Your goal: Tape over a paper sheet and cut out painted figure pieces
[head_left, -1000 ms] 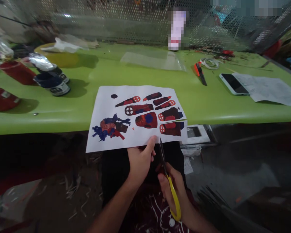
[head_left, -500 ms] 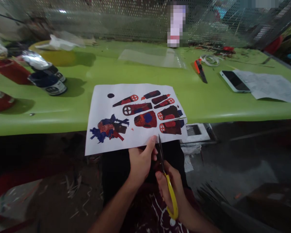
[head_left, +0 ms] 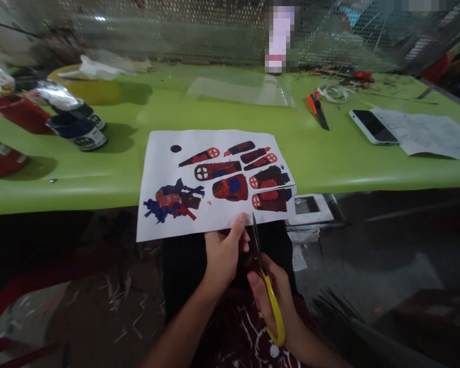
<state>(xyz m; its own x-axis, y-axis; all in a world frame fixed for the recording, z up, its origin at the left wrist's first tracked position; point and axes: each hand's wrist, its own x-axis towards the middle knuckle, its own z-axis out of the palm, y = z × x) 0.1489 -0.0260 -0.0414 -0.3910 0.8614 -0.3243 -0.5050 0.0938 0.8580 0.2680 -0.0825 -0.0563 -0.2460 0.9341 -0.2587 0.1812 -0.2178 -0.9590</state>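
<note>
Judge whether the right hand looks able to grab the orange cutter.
Probably not: the right hand holds the yellow-handled scissors, though nothing appears to cover the orange cutter on the green table.

My top (head_left: 230, 317) is dark maroon, and its front carries a white print (head_left: 274, 351): thin, wandering strokes, a curved outline and a small solid blob. Over my legs I wear black cloth (head_left: 184, 260), plain as far as it shows; whether trousers or shorts, I can't tell. My left forearm (head_left: 184, 327) and right forearm (head_left: 310, 345) are uncovered, and my fingers (head_left: 235, 231) are bare.
</note>
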